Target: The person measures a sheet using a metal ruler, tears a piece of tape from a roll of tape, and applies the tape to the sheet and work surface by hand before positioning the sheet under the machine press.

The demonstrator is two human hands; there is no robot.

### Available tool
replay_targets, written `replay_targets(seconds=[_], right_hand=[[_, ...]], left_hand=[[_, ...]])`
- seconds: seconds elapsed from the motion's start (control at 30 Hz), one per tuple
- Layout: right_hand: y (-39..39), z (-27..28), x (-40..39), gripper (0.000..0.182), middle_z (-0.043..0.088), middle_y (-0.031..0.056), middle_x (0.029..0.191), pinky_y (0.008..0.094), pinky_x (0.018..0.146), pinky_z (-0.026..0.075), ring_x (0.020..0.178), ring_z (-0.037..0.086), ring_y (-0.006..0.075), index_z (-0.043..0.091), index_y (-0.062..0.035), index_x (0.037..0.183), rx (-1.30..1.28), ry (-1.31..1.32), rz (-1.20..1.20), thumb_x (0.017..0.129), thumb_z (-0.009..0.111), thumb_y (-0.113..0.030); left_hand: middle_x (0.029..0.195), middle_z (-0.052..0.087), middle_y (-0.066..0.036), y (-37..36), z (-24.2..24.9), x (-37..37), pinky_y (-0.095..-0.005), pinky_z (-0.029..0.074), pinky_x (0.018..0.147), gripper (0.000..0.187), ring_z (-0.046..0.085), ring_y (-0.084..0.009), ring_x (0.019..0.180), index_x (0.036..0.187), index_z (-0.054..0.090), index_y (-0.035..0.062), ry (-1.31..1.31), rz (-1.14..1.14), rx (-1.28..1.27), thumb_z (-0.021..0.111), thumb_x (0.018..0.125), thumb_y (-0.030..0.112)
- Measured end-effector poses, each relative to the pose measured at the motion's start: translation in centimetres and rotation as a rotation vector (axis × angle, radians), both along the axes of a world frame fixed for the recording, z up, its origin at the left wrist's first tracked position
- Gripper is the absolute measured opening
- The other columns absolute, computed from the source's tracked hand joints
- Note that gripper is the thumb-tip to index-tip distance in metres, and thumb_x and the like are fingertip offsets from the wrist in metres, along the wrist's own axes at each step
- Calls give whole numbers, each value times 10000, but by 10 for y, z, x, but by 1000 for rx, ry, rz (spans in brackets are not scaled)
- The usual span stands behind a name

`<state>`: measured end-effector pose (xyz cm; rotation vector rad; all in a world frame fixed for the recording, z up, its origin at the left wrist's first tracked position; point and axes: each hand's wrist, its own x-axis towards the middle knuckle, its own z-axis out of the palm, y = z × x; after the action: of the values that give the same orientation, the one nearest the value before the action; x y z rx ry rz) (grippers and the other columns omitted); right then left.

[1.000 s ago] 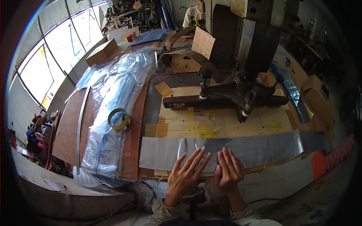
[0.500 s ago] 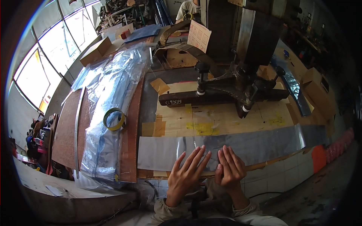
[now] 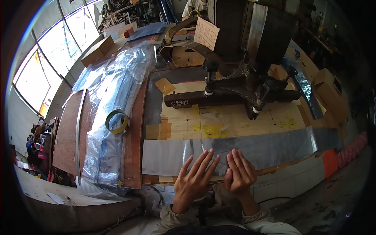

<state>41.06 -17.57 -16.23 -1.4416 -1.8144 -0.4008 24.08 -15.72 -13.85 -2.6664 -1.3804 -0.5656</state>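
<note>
A long grey sheet strip (image 3: 270, 149) lies along the near edge of the work table. My left hand (image 3: 194, 178) overlaps its front edge, fingers stretched out and spread, palm down, holding nothing. Beside it, to the right, my right hand (image 3: 239, 172) has its fingers extended and thumb apart, with nothing in it. Behind the strip is a pale board (image 3: 235, 121) patched with yellow tape (image 3: 212, 131). A dark metal press head (image 3: 250, 80) with a horizontal bar (image 3: 231, 98) stands over that board.
Clear plastic film (image 3: 113, 94) covers a brown board on the left, with a tape roll (image 3: 117, 121) on it. A narrow metal strip (image 3: 80, 137) lies further left. Cardboard boxes (image 3: 331, 94) sit at the right. A marked card (image 3: 206, 33) stands behind; a person (image 3: 194, 8) is at the back.
The whole view shifts very slightly. Both hands keep nearly the same pose over the front edge of the grey strip.
</note>
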Motion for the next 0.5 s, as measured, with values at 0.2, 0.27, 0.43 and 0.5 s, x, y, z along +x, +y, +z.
replay_targets(seconds=[0.2,0.27,0.43,0.5], right_hand=[[0,-1,0,388,684,173,1141,374,888,509,1096,650,298,701,26,1094,8,4,0,853,454,-151],[0,-1,0,386,684,172,1142,373,887,509,1097,650,296,701,26,1093,3,-5,-4,856,452,-151],[-1,-1,0,381,681,165,1152,367,889,511,1107,645,283,701,21,1095,-10,-12,-8,862,455,-153],[-1,-1,2,376,673,155,1174,356,896,516,1120,639,266,698,13,1106,-16,-26,-7,862,467,-157]], left_hand=[[1458,475,-10,0,0,0,-375,350,1078,593,473,-121,1315,1401,492,208,-10,-1,-1,529,810,189],[1458,475,-9,1,-1,0,-375,348,1079,600,471,-121,1316,1400,494,209,-1,-1,8,533,802,189],[1456,476,-6,1,-2,-1,-375,347,1081,607,467,-118,1320,1397,496,213,27,1,37,545,792,209],[1454,477,-5,1,-2,-1,-374,347,1082,603,469,-117,1318,1397,497,216,20,1,24,547,796,218]])
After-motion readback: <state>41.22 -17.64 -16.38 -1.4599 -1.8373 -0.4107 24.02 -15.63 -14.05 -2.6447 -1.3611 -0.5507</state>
